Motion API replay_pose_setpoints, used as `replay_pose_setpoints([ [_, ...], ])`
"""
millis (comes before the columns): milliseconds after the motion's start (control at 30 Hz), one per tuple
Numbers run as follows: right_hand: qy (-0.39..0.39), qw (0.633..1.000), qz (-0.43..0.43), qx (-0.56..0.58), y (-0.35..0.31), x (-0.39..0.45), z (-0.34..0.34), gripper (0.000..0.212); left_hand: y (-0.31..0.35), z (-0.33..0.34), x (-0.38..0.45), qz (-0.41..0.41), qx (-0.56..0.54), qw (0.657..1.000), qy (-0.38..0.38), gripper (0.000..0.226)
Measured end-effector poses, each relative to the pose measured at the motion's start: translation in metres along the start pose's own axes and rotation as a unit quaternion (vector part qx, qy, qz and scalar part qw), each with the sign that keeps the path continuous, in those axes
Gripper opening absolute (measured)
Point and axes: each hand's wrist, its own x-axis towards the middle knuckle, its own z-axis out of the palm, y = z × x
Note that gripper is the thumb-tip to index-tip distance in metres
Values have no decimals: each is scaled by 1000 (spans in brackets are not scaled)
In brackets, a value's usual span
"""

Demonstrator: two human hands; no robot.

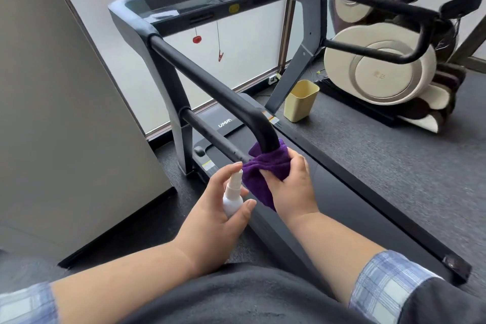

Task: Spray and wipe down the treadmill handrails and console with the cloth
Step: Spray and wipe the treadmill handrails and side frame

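Observation:
A black left handrail (210, 87) runs from the grey console (210, 0) down toward me and bends at its near end. My right hand (292, 181) grips a purple cloth (265, 166) wrapped around that bent end. Just left of the cloth, my left hand (221, 213) holds a small white spray bottle (232, 197), its nozzle pointing up toward the cloth and a finger near the top. The right handrail (381, 2) sticks out at the upper right, apart from both hands.
A yellow bin (299, 101) stands on the dark floor right of the treadmill. A massage chair (381, 66) fills the upper right. A grey panel (65, 126) stands close on the left. A red safety clip (220, 56) hangs under the console. The black belt (342, 205) runs below my right hand.

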Motion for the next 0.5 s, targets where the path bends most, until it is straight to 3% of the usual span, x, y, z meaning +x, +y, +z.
replay_pose_setpoints([
  [233,59,981,-165,-84,-68,31,1,51,-3,-8,6,3,12,1000,6,59],
  [500,-12,930,-158,-332,-137,67,21,38,-14,-28,33,11,-3,1000,12,63],
])
